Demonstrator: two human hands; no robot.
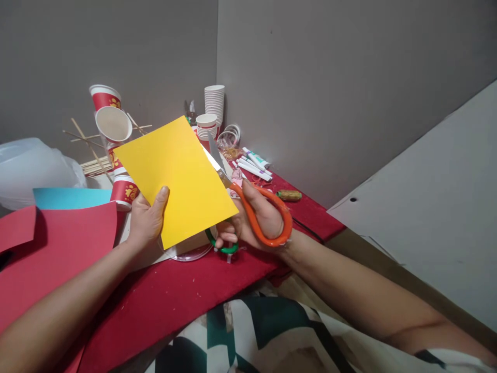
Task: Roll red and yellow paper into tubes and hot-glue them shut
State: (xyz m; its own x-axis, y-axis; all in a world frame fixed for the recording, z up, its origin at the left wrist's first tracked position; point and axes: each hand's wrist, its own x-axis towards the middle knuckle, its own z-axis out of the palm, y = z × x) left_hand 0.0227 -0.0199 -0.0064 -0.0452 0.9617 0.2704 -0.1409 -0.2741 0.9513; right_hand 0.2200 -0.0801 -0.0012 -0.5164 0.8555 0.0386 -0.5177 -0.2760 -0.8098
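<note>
A yellow sheet of paper [176,181] is in my left hand [146,220], which grips its lower left edge with the thumb on the front and the fingers behind. My right hand [258,212] is closed on a pair of scissors [286,228] with an orange handle. One blade points up and away beside the sheet's right edge; the other blade cannot be made out. A green ring [229,249] shows at the right fingers, below the sheet's corner; whether it belongs to the scissors I cannot tell.
Red sheets [73,243] and a blue sheet [73,198] lie left. Behind are red paper cups [125,190], wooden sticks [95,168], stacked white cups [215,101], white markers [254,168] and a thread spool [289,195]. A red cloth [163,305] covers the table; grey walls stand behind.
</note>
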